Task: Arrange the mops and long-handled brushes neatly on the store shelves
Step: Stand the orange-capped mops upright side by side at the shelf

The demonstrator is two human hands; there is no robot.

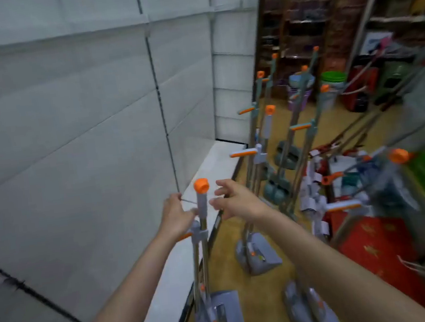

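Note:
A grey mop with an orange cap (201, 185) stands upright against the low white shelf base (167, 281), its grey head (220, 320) on the floor. My left hand (176, 214) is just left of the handle, thumb against it, fingertips at a thin wire hook (189, 200) that sticks out from the wall panel. My right hand (233, 201) hovers just right of the handle, fingers spread, holding nothing. Several more grey mops with orange caps and levers (258, 152) stand on the floor to the right.
The tall white back panel (67, 125) with slotted uprights fills the left. A red box (377, 245) and packaged goods (311, 191) crowd the floor at right, and more long handles (377, 114) lean there. Buckets (301, 85) stand farther down the aisle.

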